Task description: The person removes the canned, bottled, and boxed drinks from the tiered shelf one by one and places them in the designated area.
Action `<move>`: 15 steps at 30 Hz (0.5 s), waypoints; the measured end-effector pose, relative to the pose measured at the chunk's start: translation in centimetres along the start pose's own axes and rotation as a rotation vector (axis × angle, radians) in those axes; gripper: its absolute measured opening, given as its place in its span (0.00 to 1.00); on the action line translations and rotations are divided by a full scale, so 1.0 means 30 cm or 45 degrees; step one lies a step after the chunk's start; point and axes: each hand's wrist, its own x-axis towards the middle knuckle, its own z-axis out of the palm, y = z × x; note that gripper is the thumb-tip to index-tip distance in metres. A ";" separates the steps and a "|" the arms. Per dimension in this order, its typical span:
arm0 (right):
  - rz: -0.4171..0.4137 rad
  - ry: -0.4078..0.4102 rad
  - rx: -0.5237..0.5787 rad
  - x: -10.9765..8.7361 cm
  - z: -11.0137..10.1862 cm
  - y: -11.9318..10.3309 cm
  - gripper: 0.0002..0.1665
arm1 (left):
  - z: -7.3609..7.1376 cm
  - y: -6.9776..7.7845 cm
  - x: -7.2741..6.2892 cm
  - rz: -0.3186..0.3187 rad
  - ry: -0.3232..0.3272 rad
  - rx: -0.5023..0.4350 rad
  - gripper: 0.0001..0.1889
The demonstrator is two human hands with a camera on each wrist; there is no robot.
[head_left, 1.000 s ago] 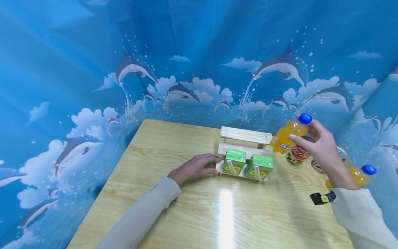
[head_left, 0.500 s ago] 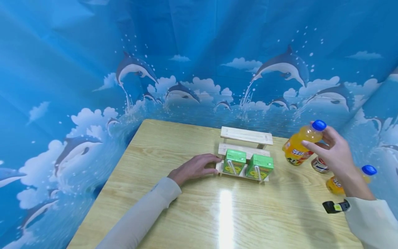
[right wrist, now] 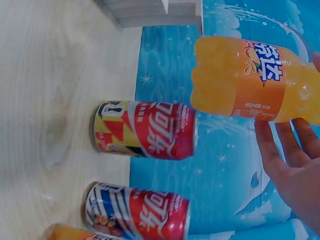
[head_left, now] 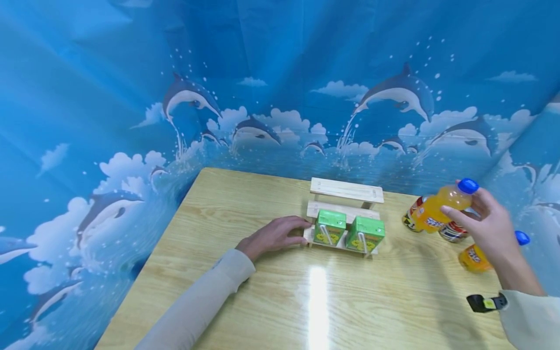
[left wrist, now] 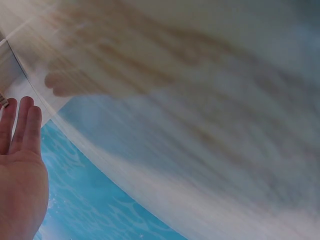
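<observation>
My right hand grips an orange soda bottle with a blue cap, near its neck. The bottle is tilted in the air, right of a small tiered wooden rack. In the right wrist view it hangs above the level of two cola cans, with fingertips along its side. Two green juice boxes with straws stand on the rack's lowest step. At that step's left end, my left hand rests with its fingertips on the wood. Its fingers look straight in the left wrist view.
Behind the held bottle stand a yellow-and-red cola can and a blue-striped cola can. Another orange soda bottle stands nearer, partly hidden by my right forearm. A dolphin-print curtain surrounds the wooden table.
My right hand has carried the orange soda bottle rightward and toward me, away from the rack, uncovering part of the yellow-and-red can. The left hand and juice boxes stay still.
</observation>
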 end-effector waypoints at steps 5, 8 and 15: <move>0.013 0.017 0.015 -0.012 -0.008 0.041 0.45 | 0.000 0.001 -0.001 0.005 0.002 -0.004 0.31; 0.021 0.034 0.010 -0.021 -0.007 0.059 0.46 | -0.001 0.002 -0.002 0.012 0.006 -0.004 0.30; 0.061 0.079 -0.050 -0.039 0.012 0.103 0.46 | -0.003 0.006 -0.005 0.015 0.011 -0.001 0.31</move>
